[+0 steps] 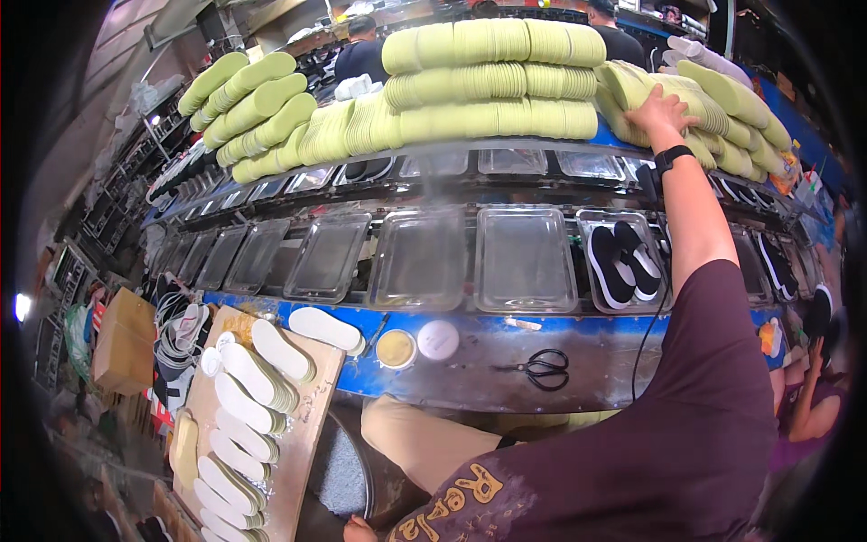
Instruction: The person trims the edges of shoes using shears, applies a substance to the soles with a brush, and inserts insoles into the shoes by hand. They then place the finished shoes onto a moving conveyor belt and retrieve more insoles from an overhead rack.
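Banks of pale green insoles [495,81], packed on edge in tight rows, run along the raised shelf [607,134] beyond the counter [461,354]. The right hand [664,115] reaches to the bundles toward the shelf's right end, at nearly full arm's length. Its fingers are spread apart over the near bundle, touching its top and side; I cannot tell whether they bear any weight. The left hand [358,529] only peeks in at the bottom edge, so the state of its fingers is unclear.

Handled well, such a bundle wants thumb and fingers on opposite faces, a light squeeze along the row, and a lift straight up before any pull toward the body; the thin sheets would probably fan out if dragged sideways. A smaller bundle would suit one hand better at this reach.

As for room, the counter's middle is fairly open, while its front edge sits close to the person's lap. The tan board [318,397] on the left is mostly covered by stacked white insoles [253,375], leaving a bare strip along its right side. Clear plastic bins [526,259] stand in a line below the shelf, their rims under the path back; one holds black slip-on shoes [611,271]. Black scissors [545,369] lie near the counter's front edge, and a thin black cable [638,357] hanging beside the right arm could snag.
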